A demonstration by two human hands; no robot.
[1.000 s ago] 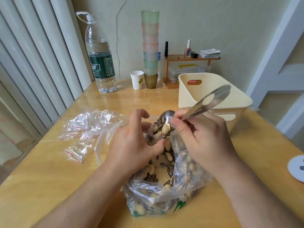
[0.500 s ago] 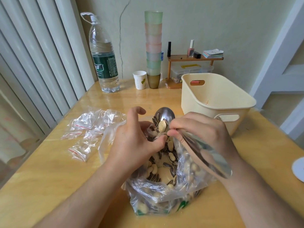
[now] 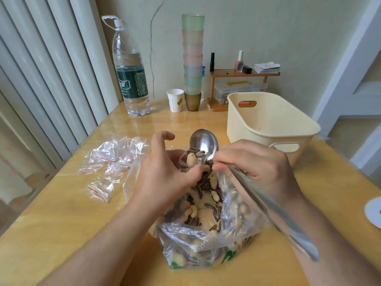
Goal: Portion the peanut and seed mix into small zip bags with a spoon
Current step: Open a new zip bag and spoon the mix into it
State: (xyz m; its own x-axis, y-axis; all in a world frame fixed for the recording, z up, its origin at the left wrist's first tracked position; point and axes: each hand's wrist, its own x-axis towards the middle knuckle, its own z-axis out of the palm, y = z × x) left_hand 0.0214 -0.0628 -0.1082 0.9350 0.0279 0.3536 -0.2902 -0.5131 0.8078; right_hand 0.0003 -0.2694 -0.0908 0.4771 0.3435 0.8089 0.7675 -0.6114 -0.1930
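Polished steel spoon (image 3: 204, 144), round-bowled, tipped by the right hand (image 3: 257, 168) pinching its neck; peanuts and striped seeds sliding toward a small clear zip bag (image 3: 183, 162), mouth pinched open by the left hand (image 3: 162, 172); evidently mid-pour; next, probably emptying the bowl without spill. Beneath, crinkly clear plastic stock bag (image 3: 206, 234) on the glossy wooden worktop (image 3: 61, 213); spare red-striped bags (image 3: 109, 159) left.

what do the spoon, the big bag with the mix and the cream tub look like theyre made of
Spoon: polished metal, probably stainless steel; its bowl mirrors the room.
Big bag: thin clear plastic film; crinkled, glossy, and the mix shows through.
Cream tub: rigid moulded plastic, it seems; smooth matt walls, rounded corners and cut-out handles.
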